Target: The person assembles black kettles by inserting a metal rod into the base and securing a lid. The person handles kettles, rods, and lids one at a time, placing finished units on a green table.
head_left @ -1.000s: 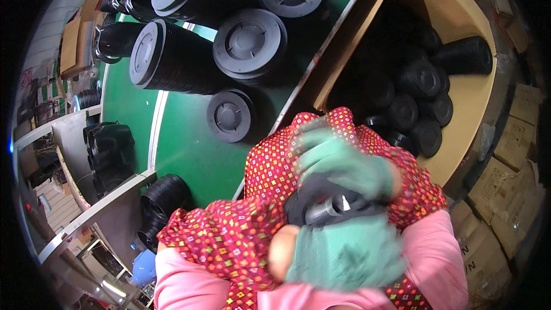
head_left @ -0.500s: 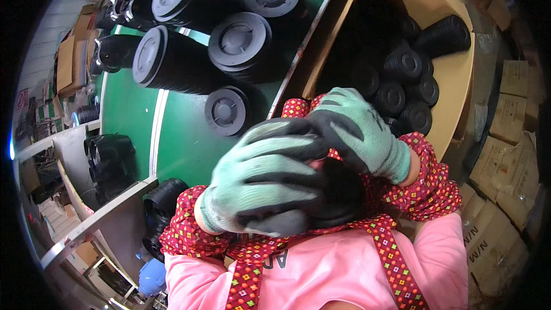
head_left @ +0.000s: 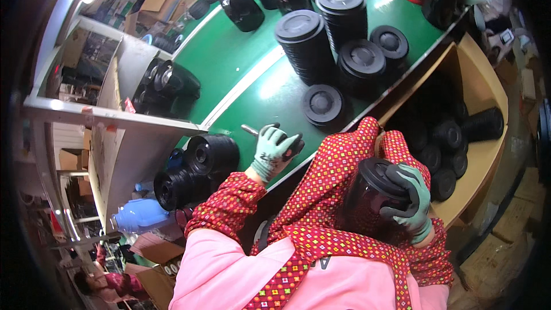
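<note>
My right hand [head_left: 414, 200], in a green and black glove, is closed on the side and lid of a dark, see-through jar [head_left: 363, 209] resting on my lap. A round black lid [head_left: 379, 177] sits on its top. My left hand [head_left: 275, 150], gloved the same way, is over the near edge of the green table, fingers curled. A short silver rod [head_left: 249, 130] sticks out beside its fingers; the rest of it is hidden under the hand. Nearby on the table stand stacks of black lids [head_left: 305, 46], with a shorter stack [head_left: 322, 104] nearest my hand.
A cardboard box [head_left: 488, 80] holding stacks of black lids is at my right. Glossy black jars [head_left: 241, 8] stand on the far part of the green table [head_left: 229, 103]. More dark containers [head_left: 209, 155] and a blue jug [head_left: 140, 216] are at left, beside a metal frame [head_left: 109, 116].
Both hands were together on the dark thing at my lap. My left hand has let go and moved left to the silver rod; my right stays on the jar. The view has shifted left.
</note>
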Demonstrator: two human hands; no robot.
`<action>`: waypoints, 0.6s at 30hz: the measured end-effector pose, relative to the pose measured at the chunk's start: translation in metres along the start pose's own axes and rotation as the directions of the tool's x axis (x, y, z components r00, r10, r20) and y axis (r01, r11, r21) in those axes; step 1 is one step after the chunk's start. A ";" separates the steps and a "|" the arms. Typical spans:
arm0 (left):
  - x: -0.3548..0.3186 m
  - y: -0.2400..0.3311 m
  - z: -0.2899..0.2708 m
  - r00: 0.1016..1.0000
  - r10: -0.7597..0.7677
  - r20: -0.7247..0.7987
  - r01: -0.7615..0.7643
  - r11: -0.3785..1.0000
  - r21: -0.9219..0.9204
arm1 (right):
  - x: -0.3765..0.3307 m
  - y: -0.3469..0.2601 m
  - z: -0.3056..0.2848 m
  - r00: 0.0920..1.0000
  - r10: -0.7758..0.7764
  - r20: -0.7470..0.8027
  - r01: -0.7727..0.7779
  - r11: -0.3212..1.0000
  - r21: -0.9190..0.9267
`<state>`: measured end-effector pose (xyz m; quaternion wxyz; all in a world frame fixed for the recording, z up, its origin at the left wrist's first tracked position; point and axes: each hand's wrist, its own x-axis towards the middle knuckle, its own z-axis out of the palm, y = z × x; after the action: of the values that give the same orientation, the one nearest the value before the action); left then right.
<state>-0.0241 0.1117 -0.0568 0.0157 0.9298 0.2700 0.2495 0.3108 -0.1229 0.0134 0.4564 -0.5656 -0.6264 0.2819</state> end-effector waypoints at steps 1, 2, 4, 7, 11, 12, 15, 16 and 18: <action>-0.015 -0.003 0.011 0.997 0.007 0.077 -0.009 1.000 0.016 | -0.003 0.000 0.004 0.999 -0.020 -0.032 0.020 1.000 0.002; -0.028 -0.010 0.030 0.988 0.022 0.150 -0.031 0.998 0.053 | -0.001 0.014 0.012 0.995 -0.058 -0.077 0.059 0.998 0.013; -0.049 -0.006 0.046 0.939 0.059 0.340 -0.042 0.998 -0.057 | 0.005 0.010 0.017 0.979 0.011 -0.205 0.013 0.993 0.117; -0.039 0.008 0.033 0.902 0.069 0.426 -0.039 0.996 -0.078 | 0.022 -0.006 0.009 0.883 0.231 -0.408 -0.119 0.952 0.282; -0.028 0.015 0.004 0.904 -0.043 0.426 0.115 0.983 -0.146 | 0.049 0.011 -0.003 0.764 0.311 -0.566 -0.169 0.942 0.289; -0.014 0.026 -0.016 0.917 -0.061 0.394 0.161 0.960 -0.227 | 0.057 0.027 0.006 0.798 0.500 -0.337 -0.112 0.672 0.732; 0.004 0.046 -0.071 0.943 -0.105 0.314 0.290 0.720 -0.631 | 0.082 0.039 0.040 0.848 0.531 -0.004 -0.092 0.154 0.984; 0.011 0.054 -0.085 0.940 -0.109 0.323 0.321 0.602 -0.731 | 0.098 0.023 0.052 0.860 0.501 0.097 -0.140 0.047 0.989; 0.027 0.070 -0.116 0.919 -0.143 0.368 0.394 0.267 -0.879 | 0.113 0.017 0.073 0.882 0.442 0.161 -0.199 0.041 0.979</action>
<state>-0.0248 0.0533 0.0689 0.6241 0.7052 0.2245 0.2504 0.2598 0.0018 -0.0033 0.6921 -0.2722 -0.0945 0.6618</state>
